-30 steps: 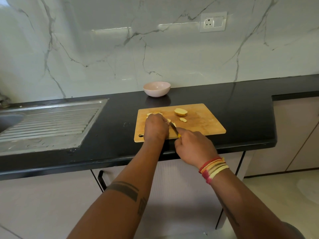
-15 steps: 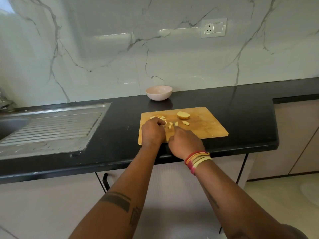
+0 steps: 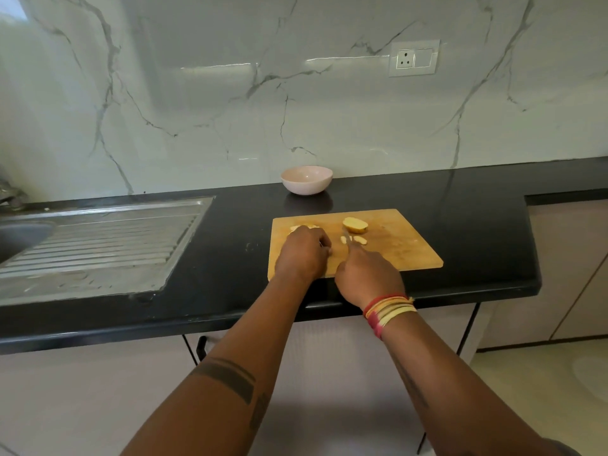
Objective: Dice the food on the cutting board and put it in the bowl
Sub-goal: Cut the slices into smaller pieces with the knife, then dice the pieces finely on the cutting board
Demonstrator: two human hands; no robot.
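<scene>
The left hand (image 3: 304,255) curls over pale pieces on the cutting board (image 3: 401,248), steadying them; the right hand (image 3: 368,278) grips the knife (image 3: 349,240), blade beside the slices (image 3: 353,239).

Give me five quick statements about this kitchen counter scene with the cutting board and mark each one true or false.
1. The pink bowl holds diced food. False: it looks empty.
2. The right hand holds a knife over the cutting board. True.
3. The bowl sits on the cutting board. False: it stands on the black counter behind the board.
4. A large uncut piece lies on the board beyond the knife. True.
5. The left hand rests on the sink drainboard. False: it is on the cutting board, over food pieces.
</scene>
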